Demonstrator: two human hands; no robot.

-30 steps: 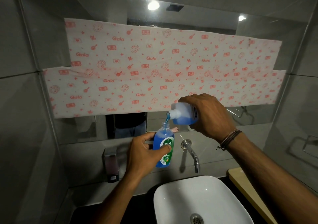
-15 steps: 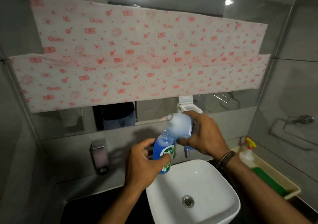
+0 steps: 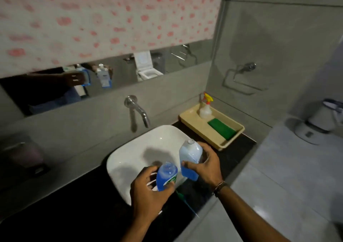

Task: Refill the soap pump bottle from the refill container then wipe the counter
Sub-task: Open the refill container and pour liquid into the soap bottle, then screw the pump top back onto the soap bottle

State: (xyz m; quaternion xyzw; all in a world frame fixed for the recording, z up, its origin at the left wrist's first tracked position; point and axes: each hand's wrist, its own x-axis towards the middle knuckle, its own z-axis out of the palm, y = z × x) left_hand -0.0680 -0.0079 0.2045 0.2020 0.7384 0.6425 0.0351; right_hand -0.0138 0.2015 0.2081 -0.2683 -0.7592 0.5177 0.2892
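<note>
Left hand (image 3: 148,191) is curled round the small blue soap bottle (image 3: 167,175), which has no top on; right hand (image 3: 206,165) is wrapped round the refill container (image 3: 190,158), nearly upright, with blue soap in its bottom part; both bottles sit side by side just above the front of the white sink (image 3: 130,158); a tray (image 3: 213,136) on the black counter (image 3: 74,204) holds a spray bottle (image 3: 205,110) and a green sponge (image 3: 221,128).

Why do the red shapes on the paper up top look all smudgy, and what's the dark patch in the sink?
Head view: motion blur smears the paper; the dark patch is a shadow cast on the sink beside the held soap bottle; light is dim.
</note>
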